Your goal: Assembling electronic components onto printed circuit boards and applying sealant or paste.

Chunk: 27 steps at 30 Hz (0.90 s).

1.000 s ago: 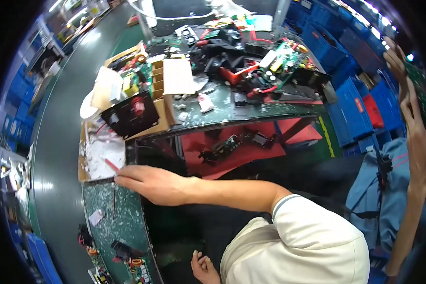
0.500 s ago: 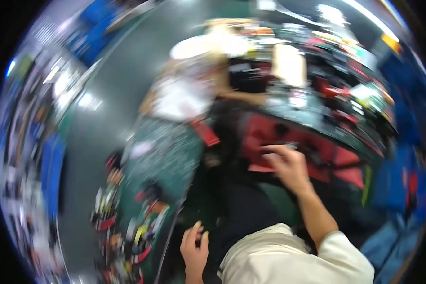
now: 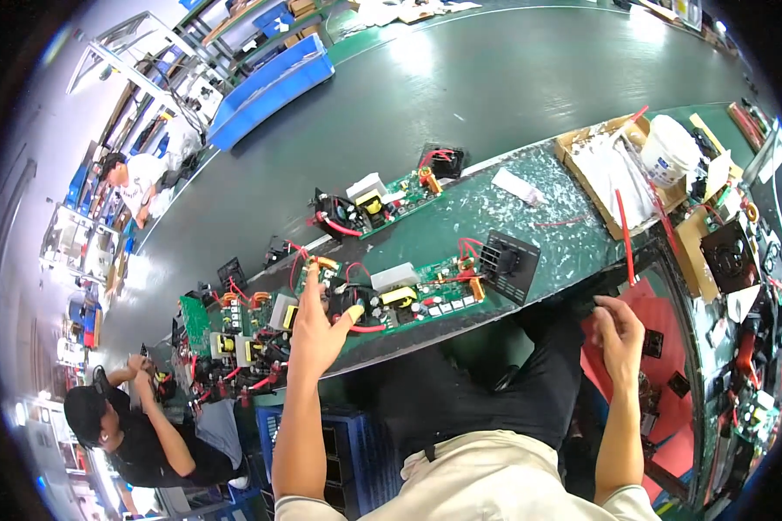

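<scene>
While the left hand (image 3: 317, 326) rests spread, fingers on the near circuit board (image 3: 391, 295) at the bench (image 3: 495, 208) edge, the right hand (image 3: 619, 334) hangs loosely curled, holding nothing. Board looks rigid, light, fragile; best gripped by bare edges, not components or red wires.

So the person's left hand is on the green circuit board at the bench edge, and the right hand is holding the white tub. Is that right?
Not quite. The left hand is on the circuit board, but the right hand holds no tub: it hangs off the bench edge, while the white tub stands far off by the cardboard tray. The head view shows it.
</scene>
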Motion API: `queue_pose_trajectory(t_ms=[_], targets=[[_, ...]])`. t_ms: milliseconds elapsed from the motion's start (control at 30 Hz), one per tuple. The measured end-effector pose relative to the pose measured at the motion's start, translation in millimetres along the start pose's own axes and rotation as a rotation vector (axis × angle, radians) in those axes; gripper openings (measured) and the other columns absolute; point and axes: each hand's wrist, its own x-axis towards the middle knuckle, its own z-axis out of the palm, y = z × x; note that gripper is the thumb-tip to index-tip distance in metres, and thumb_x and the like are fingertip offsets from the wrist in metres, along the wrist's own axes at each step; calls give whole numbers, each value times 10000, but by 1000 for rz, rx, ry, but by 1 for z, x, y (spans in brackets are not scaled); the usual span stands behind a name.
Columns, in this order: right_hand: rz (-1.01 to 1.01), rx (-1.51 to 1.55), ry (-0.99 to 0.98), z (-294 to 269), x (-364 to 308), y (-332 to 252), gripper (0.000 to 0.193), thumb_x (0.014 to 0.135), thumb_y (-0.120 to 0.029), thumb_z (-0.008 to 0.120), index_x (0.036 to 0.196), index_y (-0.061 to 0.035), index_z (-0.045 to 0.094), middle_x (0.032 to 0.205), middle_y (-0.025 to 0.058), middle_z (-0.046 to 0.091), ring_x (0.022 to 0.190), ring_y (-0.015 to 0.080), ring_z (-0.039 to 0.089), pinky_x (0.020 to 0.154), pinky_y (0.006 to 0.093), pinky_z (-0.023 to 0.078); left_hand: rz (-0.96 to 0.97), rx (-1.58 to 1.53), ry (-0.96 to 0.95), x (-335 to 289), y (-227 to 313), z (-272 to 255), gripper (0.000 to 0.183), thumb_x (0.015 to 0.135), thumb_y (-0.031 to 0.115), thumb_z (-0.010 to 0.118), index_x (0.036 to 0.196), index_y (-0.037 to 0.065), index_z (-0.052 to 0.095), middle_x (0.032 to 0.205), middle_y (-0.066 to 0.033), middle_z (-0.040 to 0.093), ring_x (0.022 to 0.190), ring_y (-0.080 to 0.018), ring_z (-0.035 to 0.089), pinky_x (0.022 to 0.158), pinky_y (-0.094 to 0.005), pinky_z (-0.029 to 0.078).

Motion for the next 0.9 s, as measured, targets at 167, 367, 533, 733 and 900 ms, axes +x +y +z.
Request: queue_pose_trajectory(t_ms=[167, 367, 533, 733, 900], targets=[[-36, 257, -239, 54, 29, -5, 664, 877, -134, 702, 1452, -35, 385, 1266, 132, 546, 1062, 190, 581, 937, 325, 461, 132, 146, 13, 21, 0, 4, 1041, 740, 138, 808, 1553, 112, 159, 1210, -224, 608, 995, -343, 660, 868, -414, 523], [85, 288, -346, 112, 40, -13, 692, 888, -131, 708, 1463, -6, 345, 1294, 127, 565, 1157, 196, 555, 1017, 329, 424, 20, 276, -154, 38, 13, -1, 1074, 747, 182, 794, 1549, 80, 88, 1236, -264, 599, 1065, -419, 625, 912, -445, 501], [43, 260, -391, 116, 53, -10, 463, 930, -102, 657, 1346, 12, 489, 1189, 53, 620, 1074, 125, 576, 943, 280, 462, 31, 274, -269, 52, 8, 7, 1069, 744, 173, 778, 1552, 97, 81, 1109, -307, 639, 1025, -424, 641, 885, -468, 510], [65, 100, -366, 114, 53, -13, 406, 940, -127, 649, 1295, 20, 521, 1132, 54, 641, 1004, 110, 591, 882, 267, 480, -12, 127, -232, 51, 1, 2, 1011, 757, 145, 745, 1554, 135, 124, 1097, -306, 645, 1024, -435, 644, 882, -456, 497], [32, 95, -351, 111, 48, -17, 368, 970, -131, 593, 1301, 18, 535, 1163, 49, 643, 1040, 131, 588, 936, 284, 456, 215, 6, -58, 48, -4, -14, 992, 740, 139, 763, 1552, 180, 194, 1168, -284, 631, 1095, -405, 631, 939, -427, 478]])
